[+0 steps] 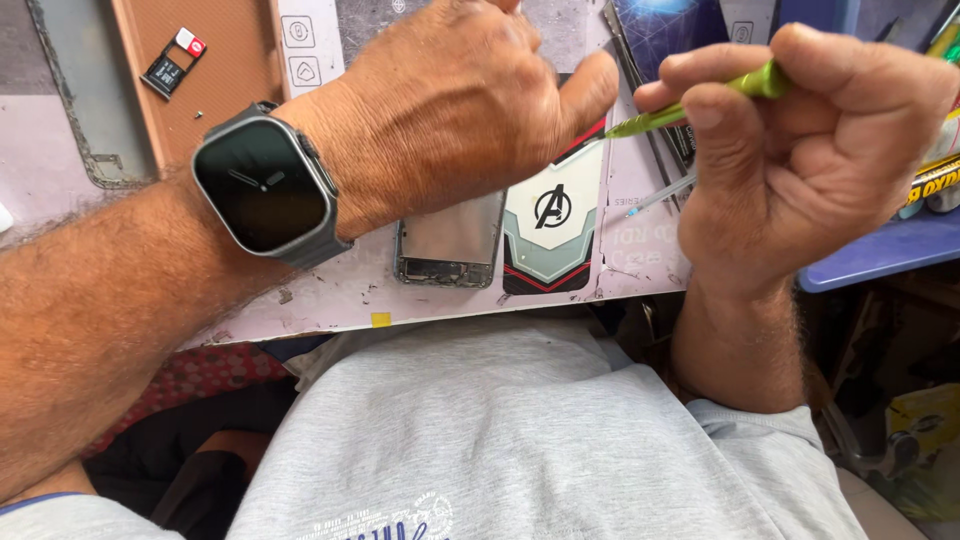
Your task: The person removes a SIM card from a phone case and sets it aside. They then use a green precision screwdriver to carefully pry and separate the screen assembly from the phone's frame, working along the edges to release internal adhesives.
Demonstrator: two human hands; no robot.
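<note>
Two hands over opened phone (pixel 450 243), right hand (pixel 800 160) grip pinching green tool (pixel 700 100), left hand (pixel 450 100) perhaps spread, blocking view

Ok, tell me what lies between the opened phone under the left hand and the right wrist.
In the head view, a phone back cover with a shield-shaped graphic lies beside the opened phone, then bare worn mat up to the right wrist.

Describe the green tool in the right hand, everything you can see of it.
The green tool is a slim, translucent lime-green plastic stick, like a small screwdriver or pen handle. It lies nearly level, tilted slightly down toward its pointed left end. The right hand closes its fingers round it, thumb pressing on top, hiding the rear part. The tip sits close to the left hand thumb; whether they touch is unclear. It is held above the phone.
</note>
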